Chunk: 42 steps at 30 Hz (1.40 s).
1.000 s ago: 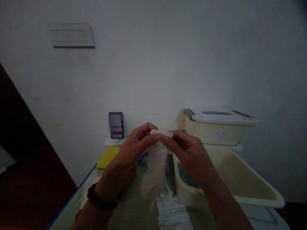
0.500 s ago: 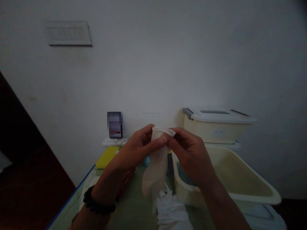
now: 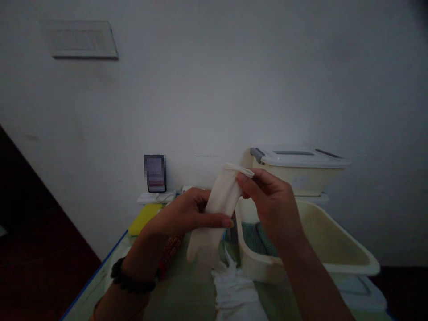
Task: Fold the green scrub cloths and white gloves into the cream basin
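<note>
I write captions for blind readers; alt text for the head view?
The right hand pinches the top edge of a pale, tilted fabric piece; the left hand grips its middle, above a green table. White cloth lies below; an open cream tub and lidded box stand at right.

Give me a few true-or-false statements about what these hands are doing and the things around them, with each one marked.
1. The left hand and right hand both hold a pale, limp item. True.
2. The right hand grips its lower end. False: it pinches the upper end, while the left thumb lies across it lower down.
3. A dark beaded bracelet is on the left arm. True.
4. The storage box by the wall is uncovered. False: a white lid is on it.
5. Blue-green material lies inside the open tub. True.
</note>
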Available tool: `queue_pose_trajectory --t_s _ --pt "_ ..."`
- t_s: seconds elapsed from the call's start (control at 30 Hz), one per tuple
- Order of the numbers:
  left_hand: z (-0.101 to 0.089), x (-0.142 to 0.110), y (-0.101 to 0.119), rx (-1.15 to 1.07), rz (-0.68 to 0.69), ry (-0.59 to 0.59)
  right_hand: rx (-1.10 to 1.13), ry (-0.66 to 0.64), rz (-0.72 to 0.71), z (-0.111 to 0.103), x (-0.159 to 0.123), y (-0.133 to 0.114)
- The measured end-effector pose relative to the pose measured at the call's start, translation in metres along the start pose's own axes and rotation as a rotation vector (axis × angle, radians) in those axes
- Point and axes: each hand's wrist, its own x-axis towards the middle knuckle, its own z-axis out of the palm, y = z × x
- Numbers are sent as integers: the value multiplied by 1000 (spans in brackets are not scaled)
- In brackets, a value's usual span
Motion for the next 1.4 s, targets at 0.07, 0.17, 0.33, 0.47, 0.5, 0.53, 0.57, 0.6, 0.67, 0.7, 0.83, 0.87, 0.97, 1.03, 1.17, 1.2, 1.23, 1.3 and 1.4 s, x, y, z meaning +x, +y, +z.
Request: queue_pose_trajectory --t_s 0.07,0.17,0.33,0.47,0.5,0.53,0.57,0.6,0.67,0.7,0.83,0.87,0.97,1.03,1.17,1.2,1.23,1.3,1.4 --pt "1 0 2 35 -24 -10 31 47 3 -4 3 1" --pt "2 0 4 109 -72 -35 81 93 -6 -14 8 7" --pt "4 1 1 79 -153 -78 196 173 -8 -30 17 16" --pt "2 3 -4 10 -163 -123 327 214 -4 -31 20 15" --pt "1 3 -5 13 -157 -134 375 220 8 -29 21 14" --pt "0 3 -6 22 -150 -143 433 222 27 -27 21 12" --pt "-1 3 -6 36 -147 -151 500 219 60 -25 20 11" --pt "-2 3 -6 51 -149 -158 575 214 105 -23 20 10" --pt "-3 2 -7 87 -162 -160 727 210 224 -19 20 8" --pt "-3 2 -7 106 -169 -152 793 216 282 -17 20 7" --pt "-4 2 -9 50 -143 -106 931 289 423 -15 23 3" --pt "-4 2 -10 4 -123 -98 945 313 440 -16 24 2" --pt "-6 5 -13 -101 -77 -85 970 394 479 -23 28 0" --pt "-9 6 -16 -128 -75 -94 978 437 487 -29 31 -1" --pt "-13 8 -22 -136 -94 -111 976 512 465 -39 34 -3" --pt "-13 8 -23 -136 -90 -106 973 529 455 -41 35 -3" --pt "-14 9 -24 -131 -81 -97 969 544 446 -42 36 -3" --pt "-13 10 -25 -111 -70 -89 959 561 429 -45 37 -2" --pt "-14 12 -27 -108 -58 -96 944 551 395 -48 37 1"
